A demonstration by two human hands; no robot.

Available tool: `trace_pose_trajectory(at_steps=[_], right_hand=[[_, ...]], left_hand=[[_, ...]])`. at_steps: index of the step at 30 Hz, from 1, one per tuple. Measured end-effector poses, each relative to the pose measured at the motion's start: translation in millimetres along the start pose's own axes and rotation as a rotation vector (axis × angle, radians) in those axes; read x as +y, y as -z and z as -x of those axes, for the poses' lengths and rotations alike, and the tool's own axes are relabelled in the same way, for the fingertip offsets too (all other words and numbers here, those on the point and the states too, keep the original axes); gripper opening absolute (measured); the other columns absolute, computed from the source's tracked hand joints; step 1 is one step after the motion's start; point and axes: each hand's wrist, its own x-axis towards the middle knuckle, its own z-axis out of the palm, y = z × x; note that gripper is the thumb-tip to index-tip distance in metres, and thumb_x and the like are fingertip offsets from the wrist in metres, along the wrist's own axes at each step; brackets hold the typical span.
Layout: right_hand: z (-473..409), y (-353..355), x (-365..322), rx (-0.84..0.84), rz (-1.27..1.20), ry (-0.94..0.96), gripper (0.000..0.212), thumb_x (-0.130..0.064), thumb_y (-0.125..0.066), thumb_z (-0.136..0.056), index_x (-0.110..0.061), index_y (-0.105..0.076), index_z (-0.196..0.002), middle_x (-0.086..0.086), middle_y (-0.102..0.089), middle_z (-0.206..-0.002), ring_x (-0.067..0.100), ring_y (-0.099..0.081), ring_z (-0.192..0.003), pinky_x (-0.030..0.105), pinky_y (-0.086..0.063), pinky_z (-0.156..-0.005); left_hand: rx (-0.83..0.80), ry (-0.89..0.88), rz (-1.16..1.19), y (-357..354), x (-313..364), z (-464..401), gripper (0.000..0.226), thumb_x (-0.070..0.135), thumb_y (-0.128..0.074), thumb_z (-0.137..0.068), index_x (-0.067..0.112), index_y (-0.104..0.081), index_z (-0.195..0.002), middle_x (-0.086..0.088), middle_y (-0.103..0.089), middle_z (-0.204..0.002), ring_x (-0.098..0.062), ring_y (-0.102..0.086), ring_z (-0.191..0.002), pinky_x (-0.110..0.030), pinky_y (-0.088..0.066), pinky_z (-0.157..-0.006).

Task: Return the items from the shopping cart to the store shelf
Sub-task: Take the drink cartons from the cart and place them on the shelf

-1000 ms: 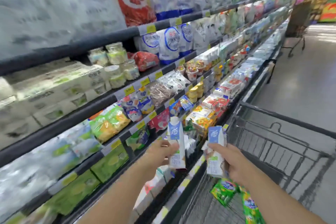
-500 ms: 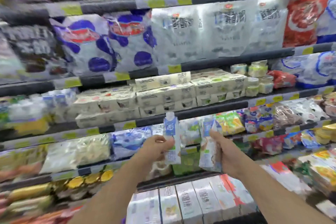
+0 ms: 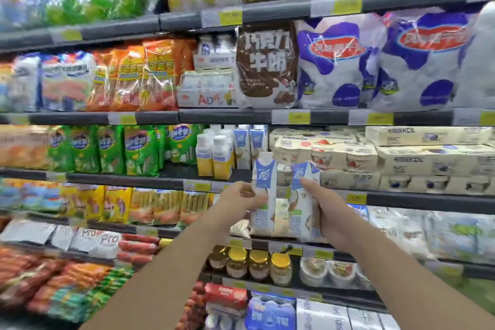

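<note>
**Ana:** Head view first, sweeping from nine o'clock across. What is showing?

**Bo:** Green snack bags [image 3: 112, 150] are sitting at nine o'clock on the store shelf [image 3: 126, 181]. Toward centre, yellow-and-white bottles [image 3: 214, 158] are standing beside matching blue-and-white cartons [image 3: 250, 143], just above the hands.

**Ana:** And the hands?

**Bo:** The left hand [image 3: 241, 199] is gripping the left carton [image 3: 263, 193], fingers curled round its lower half. The right hand [image 3: 325, 210] is grasping the right carton [image 3: 304, 195], which is tilting slightly toward one o'clock. Both cartons are hanging in the air before the shelf edge, near each other but apart.

**Ana:** At three o'clock?

**Bo:** Cream yoghurt multipacks [image 3: 401, 158] are filling that stretch.

**Ana:** So how far along are we?

**Bo:** I judge these two are lifted out and facing their kind, though neither is shelved yet. The cart is lying outside the view, so I cannot tell what is remaining in it.
</note>
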Motion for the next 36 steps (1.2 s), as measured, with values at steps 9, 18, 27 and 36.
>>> trace_pose_trajectory(at_steps=[9,18,27,36], right_hand=[[-78,-54,-13,-0.057,0.025,0.075,0.045,-0.044,-0.061,-0.095,-0.014,-0.060,-0.129,0.004,-0.076,-0.089,0.019,-0.071,-0.071,0.031,-0.053,-0.054],[-120,-84,-41,0.091,0.246,0.205,0.043,-0.045,-0.057,-0.093,-0.017,-0.046,-0.123,0.012,-0.070,-0.107,0.032,-0.070,-0.094,0.053,-0.059,-0.082],[-134,-85,-53,0.348,0.593,0.403,0.044,-0.031,-0.074,-0.086,-0.009,-0.045,-0.109,-0.002,-0.057,-0.087,0.004,-0.050,-0.070,0.022,-0.037,-0.052],[-150,-107,-49,0.590,0.775,0.443,0.051,-0.040,-0.080,-0.079,-0.012,-0.046,-0.104,-0.003,-0.056,-0.086,0.011,-0.053,-0.075,0.022,-0.035,-0.052]], left_hand=[[0.105,-0.016,0.002,54,-12,-53,0.051,0.032,-0.077,-0.080,0.012,-0.053,-0.120,-0.014,-0.063,-0.116,-0.022,-0.063,-0.091,-0.033,-0.051,-0.068],[0.145,-0.042,-0.077,63,18,-90,0.035,0.003,-0.073,-0.083,0.014,-0.056,-0.112,-0.006,-0.069,-0.096,-0.024,-0.068,-0.090,-0.044,-0.059,-0.085],[0.154,-0.066,-0.418,69,34,-138,0.045,0.008,-0.082,-0.073,0.017,-0.057,-0.109,0.002,-0.070,-0.100,-0.017,-0.066,-0.095,-0.039,-0.056,-0.089],[0.104,-0.139,-0.593,79,22,-167,0.043,0.015,-0.081,-0.073,0.018,-0.058,-0.109,0.003,-0.067,-0.098,-0.015,-0.063,-0.090,-0.027,-0.053,-0.074]])
